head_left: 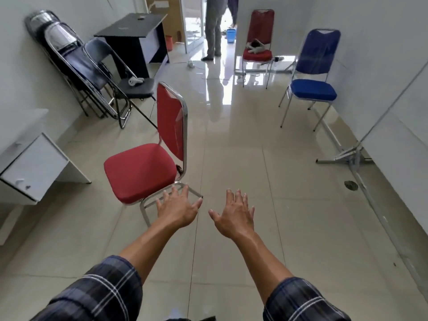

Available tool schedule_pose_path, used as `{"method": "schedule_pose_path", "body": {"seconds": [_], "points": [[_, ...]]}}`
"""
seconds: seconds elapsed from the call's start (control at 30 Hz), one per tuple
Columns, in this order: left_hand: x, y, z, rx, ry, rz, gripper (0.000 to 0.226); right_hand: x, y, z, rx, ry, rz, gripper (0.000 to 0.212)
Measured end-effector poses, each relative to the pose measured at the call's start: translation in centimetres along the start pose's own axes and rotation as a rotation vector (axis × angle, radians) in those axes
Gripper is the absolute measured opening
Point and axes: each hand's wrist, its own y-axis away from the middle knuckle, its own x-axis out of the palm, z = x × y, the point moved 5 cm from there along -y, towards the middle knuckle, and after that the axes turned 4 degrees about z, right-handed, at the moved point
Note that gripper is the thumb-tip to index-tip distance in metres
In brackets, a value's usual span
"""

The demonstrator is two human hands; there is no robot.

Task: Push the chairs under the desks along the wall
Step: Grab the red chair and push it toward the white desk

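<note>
A red padded chair [141,170] with a chrome frame stands on the tiled floor left of centre, its seat facing a white desk [34,167] at the left wall. My left hand [178,208] is open with fingers spread, just right of the chair's front leg, apart from the seat. My right hand [232,214] is open too, over bare floor. Further back stand a black desk [132,31] by the left wall, a black folding chair [129,84] in front of it, a blue chair [312,86] and a second red chair [258,52] on the right.
Folded chairs [60,56] lean on the left wall. A person [214,26] stands in the far doorway beside a blue bucket [230,34]. A metal stand [349,156] with a leaning pole sits at the right wall. A floor drain [350,185] lies nearby.
</note>
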Motion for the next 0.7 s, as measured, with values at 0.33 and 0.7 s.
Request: {"method": "schedule_pose_path", "body": {"seconds": [0.33, 0.7], "points": [[-7.2, -18.9, -3.1, -0.054, 0.112, -0.058, 0.078, -4.7, -19.5, 5.6, -0.076, 0.072, 0.044, 0.092], [-20.8, -38.8, -3.3, -0.082, 0.222, -0.227, 0.087, -11.7, -40.5, 17.8, -0.138, 0.008, 0.026, 0.075]]}}
